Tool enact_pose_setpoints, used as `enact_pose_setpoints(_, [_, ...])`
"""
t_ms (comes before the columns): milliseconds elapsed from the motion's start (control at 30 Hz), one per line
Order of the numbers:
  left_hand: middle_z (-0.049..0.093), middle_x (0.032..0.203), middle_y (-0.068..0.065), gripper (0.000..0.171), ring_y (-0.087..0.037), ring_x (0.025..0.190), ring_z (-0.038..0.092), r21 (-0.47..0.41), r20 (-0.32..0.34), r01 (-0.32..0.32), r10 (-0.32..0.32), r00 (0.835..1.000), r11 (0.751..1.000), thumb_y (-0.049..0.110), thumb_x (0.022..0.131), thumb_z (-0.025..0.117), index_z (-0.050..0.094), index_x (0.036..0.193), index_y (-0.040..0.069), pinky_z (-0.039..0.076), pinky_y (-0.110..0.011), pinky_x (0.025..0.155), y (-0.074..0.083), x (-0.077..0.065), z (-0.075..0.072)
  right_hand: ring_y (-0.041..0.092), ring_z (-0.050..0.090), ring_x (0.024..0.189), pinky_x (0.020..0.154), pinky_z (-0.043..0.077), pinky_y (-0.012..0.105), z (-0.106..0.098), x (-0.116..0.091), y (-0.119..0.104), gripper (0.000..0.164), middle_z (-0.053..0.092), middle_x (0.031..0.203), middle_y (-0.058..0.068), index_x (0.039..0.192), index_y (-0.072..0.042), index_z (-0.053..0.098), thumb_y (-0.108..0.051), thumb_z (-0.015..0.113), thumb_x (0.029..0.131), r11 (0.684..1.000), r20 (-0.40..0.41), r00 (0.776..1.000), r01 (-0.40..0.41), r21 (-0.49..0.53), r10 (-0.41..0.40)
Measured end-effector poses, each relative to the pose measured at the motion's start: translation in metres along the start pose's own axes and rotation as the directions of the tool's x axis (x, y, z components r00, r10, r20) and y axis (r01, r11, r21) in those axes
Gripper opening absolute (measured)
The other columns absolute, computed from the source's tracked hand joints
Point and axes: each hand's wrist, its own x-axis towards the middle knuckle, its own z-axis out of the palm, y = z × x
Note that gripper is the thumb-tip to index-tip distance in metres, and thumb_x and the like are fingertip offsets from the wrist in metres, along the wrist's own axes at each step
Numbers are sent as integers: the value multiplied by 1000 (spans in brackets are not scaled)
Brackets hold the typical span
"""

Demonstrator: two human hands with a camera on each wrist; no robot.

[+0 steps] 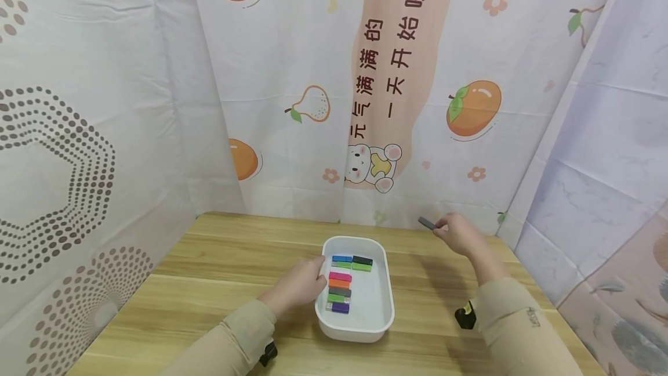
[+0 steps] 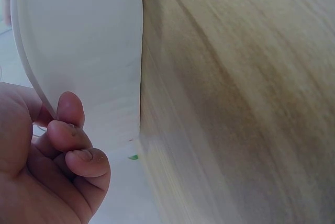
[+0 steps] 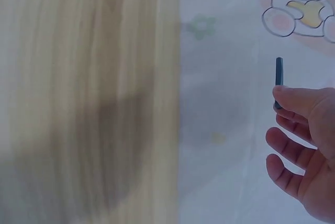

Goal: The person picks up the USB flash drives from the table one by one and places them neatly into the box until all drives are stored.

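Note:
A white plastic box (image 1: 371, 315) stands on the wooden table, and my left hand (image 1: 300, 284) grips its left rim. In the left wrist view, curled fingers (image 2: 86, 162) lie against the outer side of the box (image 2: 84, 51). Several USB sticks in different colours lie inside, mostly in a column along the left: blue, green, pink, orange, grey, purple (image 1: 340, 308), with a black one (image 1: 362, 260) beside them. To the right of the box and above the table, my right hand (image 1: 460, 235) pinches a dark grey USB stick (image 3: 279, 72) between thumb and fingertips.
Behind the table (image 1: 250, 237) hangs a white curtain (image 1: 292, 33) printed with fruit and lettering. More patterned cloth (image 1: 94, 190) covers the left side and the right side. Small black devices (image 1: 466, 316) sit at both wrists.

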Motion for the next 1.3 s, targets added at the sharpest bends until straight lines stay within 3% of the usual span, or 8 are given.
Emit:
enact_pose_setpoints(133, [56, 142, -22, 53, -20, 108, 61, 30, -14, -30, 30, 999, 999, 17, 101, 58, 47, 147, -7, 47, -50, 103, 0, 0, 0, 48, 60, 111, 89, 51, 58, -10, 4, -10, 21, 62, 122, 29, 104, 4, 73, -15, 67, 98, 999, 3, 999, 47, -21, -47])
enact_pose_setpoints(400, [56, 142, -23, 53, -20, 100, 61, 23, -6, -24, 24, 1000, 999, 17, 101, 58, 47, 147, -7, 51, -47, 99, 0, 0, 1, 39, 66, 100, 82, 56, 51, -25, 9, -34, 19, 59, 126, 28, 104, 2, 74, -15, 68, 98, 994, -2, 994, 106, -19, -106])
enact_pose_setpoints(667, [56, 143, -22, 53, -21, 107, 61, 17, -4, -18, 18, 1000, 1000, 17, 101, 58, 46, 148, -6, 48, -50, 102, -1, 1, 1, 25, 64, 89, 78, 55, 46, -31, 11, -57, 11, 67, 108, 14, 98, -4, 76, -13, 72, 95, 986, 15, 988, 157, -55, -156])
enact_pose_setpoints(1067, [54, 145, -21, 54, -22, 101, 60, 7, -1, -5, 5, 1000, 1000, 17, 101, 58, 46, 148, -6, 54, -42, 91, -1, 0, 1, 25, 64, 94, 84, 56, 45, -27, 16, -87, 10, 68, 105, 9, 100, -6, 76, -13, 74, 94, 977, 51, 979, 203, -68, -200])
enact_pose_setpoints(1167, [54, 145, -22, 54, -22, 100, 60, 1, 0, -5, 5, 1000, 1000, 17, 101, 58, 46, 148, -6, 54, -39, 86, 0, 0, 0, 24, 64, 94, 83, 56, 44, -23, 16, -91, 11, 68, 106, 7, 101, -9, 77, -17, 74, 94, 976, 57, 979, 199, -91, -194])
enact_pose_setpoints(1300, [55, 144, -22, 54, -22, 100, 61, 13, -2, -19, 19, 1000, 1000, 17, 101, 58, 46, 148, -7, 54, -40, 88, 0, 0, 0, 21, 64, 88, 78, 56, 41, -15, 15, -97, 10, 68, 103, 6, 98, -10, 78, -18, 76, 92, 961, 76, 969, 242, -132, -234])
